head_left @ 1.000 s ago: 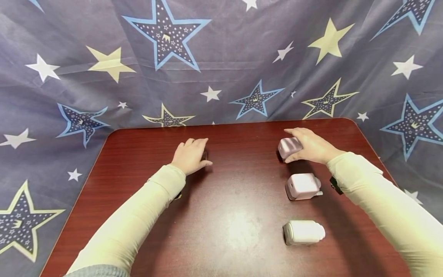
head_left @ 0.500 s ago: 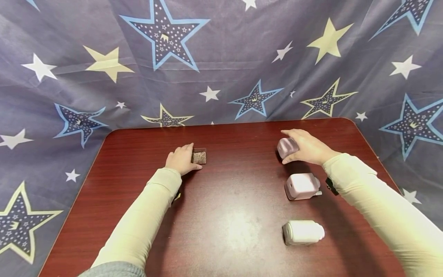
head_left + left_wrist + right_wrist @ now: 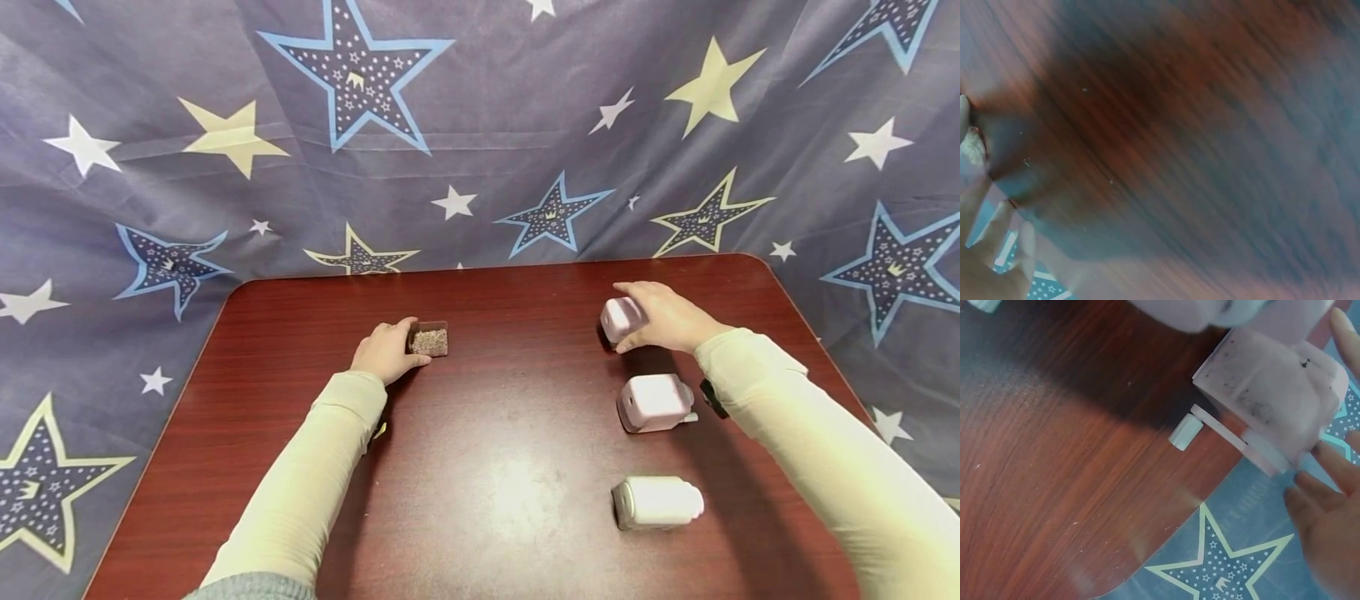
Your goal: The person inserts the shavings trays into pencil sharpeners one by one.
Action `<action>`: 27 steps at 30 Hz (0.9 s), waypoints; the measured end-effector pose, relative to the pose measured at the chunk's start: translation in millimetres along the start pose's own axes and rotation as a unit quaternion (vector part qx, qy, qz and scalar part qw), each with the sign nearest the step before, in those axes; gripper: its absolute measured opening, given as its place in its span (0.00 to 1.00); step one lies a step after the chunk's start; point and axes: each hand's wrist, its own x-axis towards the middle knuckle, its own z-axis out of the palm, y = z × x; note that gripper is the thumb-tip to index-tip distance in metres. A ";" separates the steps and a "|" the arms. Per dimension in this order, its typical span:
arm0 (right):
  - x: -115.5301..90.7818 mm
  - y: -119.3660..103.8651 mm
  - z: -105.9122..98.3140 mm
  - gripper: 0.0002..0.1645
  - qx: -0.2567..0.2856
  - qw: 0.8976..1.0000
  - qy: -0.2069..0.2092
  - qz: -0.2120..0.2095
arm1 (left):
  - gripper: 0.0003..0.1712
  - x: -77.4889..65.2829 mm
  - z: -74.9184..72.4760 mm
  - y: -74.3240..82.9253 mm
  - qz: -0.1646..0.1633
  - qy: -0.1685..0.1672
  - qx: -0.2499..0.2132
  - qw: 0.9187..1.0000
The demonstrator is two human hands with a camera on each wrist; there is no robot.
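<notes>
the left hand (image 3: pixel 385 352) hides one end of a small clear box (image 3: pixel 432 342) of brown bits, left of centre towards the back of the surface (image 3: pixel 465 433); thumb and fingers part-curled, it grips the box, which the left wrist view nearly crops out. the right hand (image 3: pixel 670 321), curved wide, holds a pink sharpener (image 3: pixel 619 320) at back right, covering its crank from the head view. both arms reach forward.
</notes>
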 end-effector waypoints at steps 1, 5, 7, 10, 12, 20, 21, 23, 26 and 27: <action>0.8 1.4 0.4 0.62 -0.001 1.000 -0.006 0.002 | 0.45 0.3 0.3 0.1 0.001 0.001 0.003 1.000; 2.8 5.5 1.5 0.63 -0.007 1.000 -0.028 0.010 | 0.43 2.4 1.5 1.5 0.004 0.001 0.016 1.000; 4.6 6.2 2.1 0.63 -0.012 0.999 -0.034 0.016 | 0.42 2.6 1.5 1.3 0.004 0.001 0.023 1.000; 8.5 5.9 3.0 0.62 -0.020 0.999 -0.040 0.028 | 0.41 1.6 0.7 0.5 0.003 0.004 0.029 1.000; 11.7 5.5 4.3 0.60 -0.028 0.998 -0.041 0.032 | 0.41 0.9 0.2 -0.5 0.004 0.005 0.033 0.999; 20.4 6.8 7.6 0.52 -0.047 0.998 -0.040 0.028 | 0.41 1.3 -3.5 1.4 -0.001 0.002 0.040 0.999; 21.1 7.5 8.1 0.51 -0.046 0.998 -0.040 0.027 | 0.41 0.8 -3.7 1.5 -0.002 0.002 0.041 0.999; 22.0 8.9 9.2 0.47 -0.043 0.998 -0.039 0.025 | 0.41 -0.3 -4.0 1.8 -0.004 0.000 0.042 0.999; 23.5 9.6 10.9 0.42 -0.040 0.998 -0.043 0.021 | 0.42 -1.7 -4.0 1.6 -0.007 -0.003 0.044 0.999; 24.4 9.5 11.2 0.41 -0.039 0.998 -0.043 0.019 | 0.42 -2.1 -4.1 1.5 -0.008 -0.003 0.044 0.999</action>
